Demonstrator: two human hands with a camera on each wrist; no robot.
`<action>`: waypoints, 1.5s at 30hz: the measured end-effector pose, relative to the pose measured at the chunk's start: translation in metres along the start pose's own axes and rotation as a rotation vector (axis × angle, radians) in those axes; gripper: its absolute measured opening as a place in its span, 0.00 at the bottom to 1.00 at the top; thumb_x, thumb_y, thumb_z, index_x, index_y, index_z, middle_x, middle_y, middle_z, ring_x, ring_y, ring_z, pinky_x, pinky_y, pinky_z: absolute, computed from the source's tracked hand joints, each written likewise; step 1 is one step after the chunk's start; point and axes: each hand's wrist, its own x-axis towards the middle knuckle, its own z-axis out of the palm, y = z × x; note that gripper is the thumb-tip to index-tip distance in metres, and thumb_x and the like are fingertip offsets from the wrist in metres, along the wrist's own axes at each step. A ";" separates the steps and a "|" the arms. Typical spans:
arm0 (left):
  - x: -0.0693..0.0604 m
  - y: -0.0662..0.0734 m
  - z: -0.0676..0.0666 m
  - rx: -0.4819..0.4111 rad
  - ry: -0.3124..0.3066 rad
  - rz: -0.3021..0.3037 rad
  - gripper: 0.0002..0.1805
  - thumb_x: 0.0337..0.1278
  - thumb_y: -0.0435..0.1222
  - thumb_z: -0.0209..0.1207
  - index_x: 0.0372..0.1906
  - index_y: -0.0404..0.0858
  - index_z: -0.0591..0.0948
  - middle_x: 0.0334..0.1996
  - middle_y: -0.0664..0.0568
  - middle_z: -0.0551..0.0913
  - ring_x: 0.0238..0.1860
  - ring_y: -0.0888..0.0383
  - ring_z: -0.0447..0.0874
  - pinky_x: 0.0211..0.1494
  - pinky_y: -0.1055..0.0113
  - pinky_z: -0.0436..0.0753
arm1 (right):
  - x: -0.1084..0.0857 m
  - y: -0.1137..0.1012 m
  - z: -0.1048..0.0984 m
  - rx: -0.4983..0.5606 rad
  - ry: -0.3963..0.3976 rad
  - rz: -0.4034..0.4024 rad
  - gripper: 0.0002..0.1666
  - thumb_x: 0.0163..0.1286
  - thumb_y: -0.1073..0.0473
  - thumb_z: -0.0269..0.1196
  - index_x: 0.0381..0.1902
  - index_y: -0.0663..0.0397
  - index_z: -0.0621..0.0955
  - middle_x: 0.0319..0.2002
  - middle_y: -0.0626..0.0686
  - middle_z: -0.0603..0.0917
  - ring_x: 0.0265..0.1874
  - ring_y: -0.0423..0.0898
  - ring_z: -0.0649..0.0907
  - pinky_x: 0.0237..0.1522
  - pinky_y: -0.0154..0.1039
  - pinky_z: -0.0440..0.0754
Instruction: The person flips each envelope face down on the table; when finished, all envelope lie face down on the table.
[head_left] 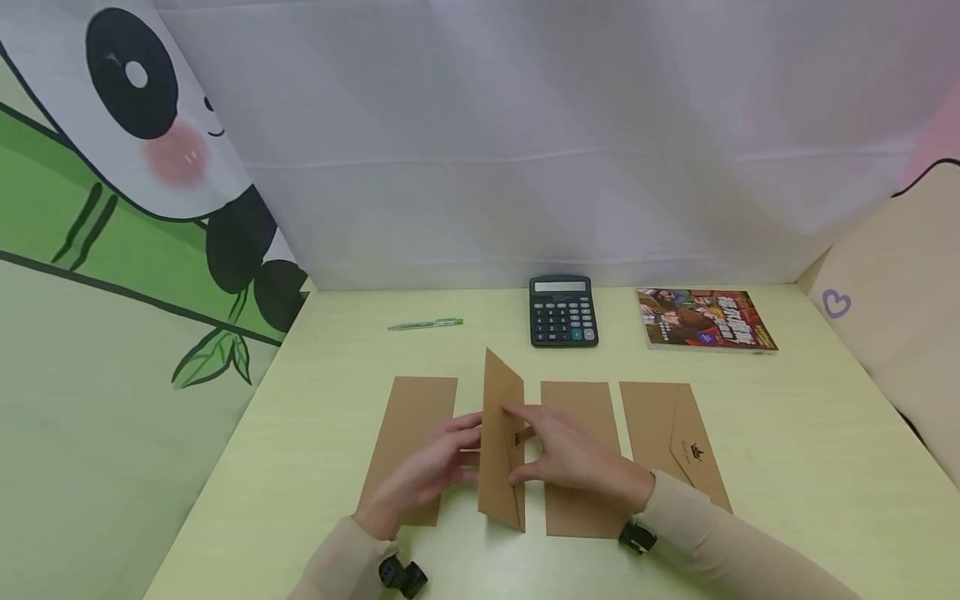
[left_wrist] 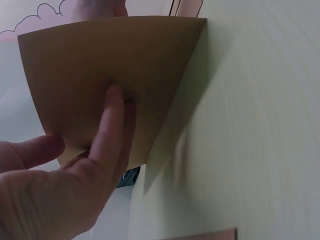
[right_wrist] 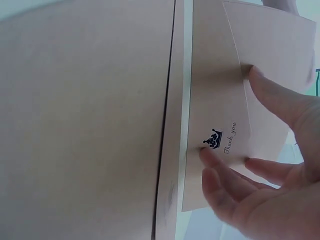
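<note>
A brown kraft envelope [head_left: 497,479] stands upright on its edge between my two hands. From the left, my left hand [head_left: 435,467] touches its plain face with nearly straight fingers; the left wrist view shows these fingertips [left_wrist: 115,92] against the paper. Against the flap side rest the spread fingertips of my right hand [head_left: 573,454]. A crown print [right_wrist: 213,139] and "Thank you" show beside those fingers in the right wrist view. One plain envelope [head_left: 420,404] lies under my left hand, another [head_left: 577,400] under my right. A flap-up envelope [head_left: 648,417] lies farther right, partly covered by my forearm.
Along the back of the pale table [head_left: 330,400] lie a green pen [head_left: 425,324], a black calculator [head_left: 562,312] and a colourful book [head_left: 705,320]. A white curtain [head_left: 525,167] hangs behind, and printed panels stand at both sides.
</note>
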 end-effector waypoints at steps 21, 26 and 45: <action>0.005 0.000 0.006 0.290 0.063 -0.083 0.41 0.63 0.56 0.53 0.70 0.32 0.62 0.54 0.37 0.75 0.38 0.48 0.83 0.40 0.54 0.82 | -0.004 -0.013 -0.001 0.490 0.052 -0.041 0.53 0.54 0.57 0.74 0.73 0.44 0.59 0.67 0.52 0.65 0.51 0.48 0.80 0.53 0.48 0.74; 0.004 0.004 0.008 0.309 0.075 -0.094 0.44 0.62 0.58 0.54 0.70 0.31 0.60 0.53 0.38 0.76 0.39 0.48 0.84 0.41 0.55 0.81 | -0.006 -0.013 -0.003 0.576 0.063 -0.077 0.54 0.53 0.61 0.74 0.73 0.48 0.59 0.66 0.57 0.66 0.53 0.55 0.79 0.53 0.48 0.74; 0.004 0.011 0.009 0.572 0.200 -0.042 0.43 0.59 0.57 0.57 0.66 0.26 0.66 0.50 0.42 0.78 0.38 0.52 0.80 0.42 0.57 0.80 | -0.015 -0.018 -0.013 0.687 0.172 -0.058 0.46 0.54 0.66 0.73 0.68 0.64 0.65 0.63 0.63 0.70 0.51 0.53 0.80 0.50 0.48 0.76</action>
